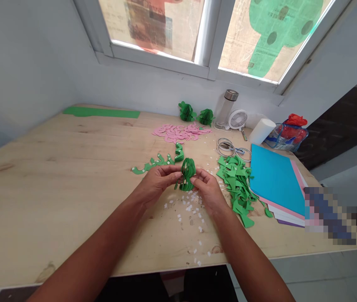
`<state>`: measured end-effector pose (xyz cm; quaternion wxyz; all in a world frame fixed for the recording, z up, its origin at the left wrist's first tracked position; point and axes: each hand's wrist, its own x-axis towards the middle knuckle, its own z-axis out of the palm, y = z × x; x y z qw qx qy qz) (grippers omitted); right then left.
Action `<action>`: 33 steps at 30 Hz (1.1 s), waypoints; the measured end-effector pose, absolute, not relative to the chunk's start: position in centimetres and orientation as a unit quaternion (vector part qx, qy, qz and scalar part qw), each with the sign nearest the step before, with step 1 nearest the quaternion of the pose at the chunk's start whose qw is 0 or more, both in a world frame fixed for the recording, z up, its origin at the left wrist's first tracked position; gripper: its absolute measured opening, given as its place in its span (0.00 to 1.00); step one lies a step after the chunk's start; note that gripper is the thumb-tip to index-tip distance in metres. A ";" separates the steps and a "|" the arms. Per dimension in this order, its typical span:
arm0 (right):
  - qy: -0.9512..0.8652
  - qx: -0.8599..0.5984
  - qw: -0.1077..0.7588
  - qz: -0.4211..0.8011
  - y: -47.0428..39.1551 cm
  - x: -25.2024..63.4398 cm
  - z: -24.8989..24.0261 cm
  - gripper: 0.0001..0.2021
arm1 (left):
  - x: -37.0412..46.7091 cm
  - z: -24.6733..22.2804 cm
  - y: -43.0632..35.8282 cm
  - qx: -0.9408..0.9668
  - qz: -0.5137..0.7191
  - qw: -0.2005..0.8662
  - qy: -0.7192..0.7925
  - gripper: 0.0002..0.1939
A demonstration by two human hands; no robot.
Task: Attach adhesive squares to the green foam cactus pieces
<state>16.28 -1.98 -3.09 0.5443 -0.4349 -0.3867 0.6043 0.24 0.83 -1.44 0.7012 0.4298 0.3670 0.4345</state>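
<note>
A layered green paper piece [188, 173] is held between my two hands above the wooden table. My left hand [165, 178] pinches its left side with thumb and fingers. On its right side, my right hand [206, 184] grips it the same way. Just beyond my left hand lies a row of green paper cutouts [153, 162] with small white squares on them, and a small upright green stack [179, 152] stands at its right end. Small white paper bits [192, 204] are scattered on the table below my hands.
Pink cutouts [178, 132] and two green paper shapes [186, 112] are at the back. Green scraps [237, 184], tape rolls [225, 147], coloured sheets [275, 178], a bottle [225, 110], a fan [238, 119] and a white roll [262, 131] are on the right. A green strip [103, 112] lies back left.
</note>
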 end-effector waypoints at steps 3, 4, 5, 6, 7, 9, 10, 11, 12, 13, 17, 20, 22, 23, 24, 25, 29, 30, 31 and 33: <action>-0.375 -0.428 0.545 0.616 -2.0 16.3 -3.0 0.12 | 0.3 -1.4 0.8 0.427 0.439 0.702 0.364 0.15; -0.371 -0.426 0.544 0.620 -2.0 16.3 -3.0 0.12 | 0.3 -1.4 0.8 0.426 0.441 0.701 0.365 0.15; -0.369 -0.424 0.543 0.624 -2.0 16.3 -2.9 0.12 | 0.3 -1.3 0.8 0.425 0.442 0.700 0.367 0.15; -0.366 -0.422 0.542 0.628 -2.0 16.3 -2.9 0.12 | 0.3 -1.3 0.8 0.424 0.443 0.698 0.369 0.15; -0.364 -0.420 0.541 0.632 -2.0 16.3 -2.8 0.12 | 0.3 -1.2 0.8 0.423 0.444 0.698 0.371 0.15; -0.360 -0.416 0.540 0.637 -2.1 16.3 -2.7 0.12 | 0.3 -1.2 0.8 0.420 0.445 0.699 0.369 0.15; -0.359 -0.415 0.541 0.638 -2.1 16.3 -2.7 0.12 | 0.3 -1.1 0.8 0.420 0.444 0.702 0.366 0.16; -0.358 -0.414 0.541 0.638 -2.1 16.3 -2.6 0.12 | 0.3 -1.1 0.8 0.420 0.444 0.704 0.363 0.16; -0.358 -0.413 0.542 0.638 -2.1 16.3 -2.6 0.11 | 0.3 -1.1 0.8 0.421 0.444 0.705 0.359 0.16; -0.357 -0.412 0.543 0.638 -2.1 16.3 -2.6 0.11 | 0.3 -1.2 0.9 0.422 0.444 0.706 0.356 0.16; -0.357 -0.414 0.542 0.638 -2.1 16.3 -2.6 0.12 | 0.3 -1.4 1.0 0.428 0.448 0.700 0.354 0.15; -0.363 -0.419 0.542 0.632 -2.0 16.3 -2.9 0.12 | 0.4 -1.6 0.9 0.439 0.448 0.689 0.364 0.15; -0.366 -0.422 0.542 0.628 -2.0 16.3 -3.1 0.12 | 0.4 -1.5 0.9 0.447 0.448 0.680 0.370 0.14; -0.368 -0.423 0.542 0.626 -1.9 16.3 -3.2 0.12 | 0.4 -1.5 0.8 0.450 0.449 0.676 0.373 0.13; -0.370 -0.426 0.541 0.624 -1.9 16.3 -3.2 0.12 | 0.5 -1.4 0.8 0.453 0.450 0.672 0.376 0.13; -0.371 -0.428 0.541 0.621 -1.9 16.3 -3.3 0.13 | 0.5 -1.3 0.7 0.456 0.451 0.667 0.380 0.13; -0.383 -0.439 0.539 0.609 -1.9 16.1 -3.4 0.13 | 0.6 -1.1 0.6 0.468 0.457 0.646 0.393 0.12; -0.387 -0.442 0.539 0.604 -1.9 16.1 -3.4 0.13 | 0.6 -1.1 0.6 0.470 0.458 0.642 0.397 0.12; -0.390 -0.445 0.538 0.600 -1.9 16.1 -3.4 0.13 | 0.6 -1.1 0.6 0.471 0.459 0.638 0.400 0.13; -0.396 -0.449 0.537 0.594 -1.9 16.1 -3.4 0.13 | 0.7 -1.1 0.5 0.474 0.458 0.634 0.403 0.14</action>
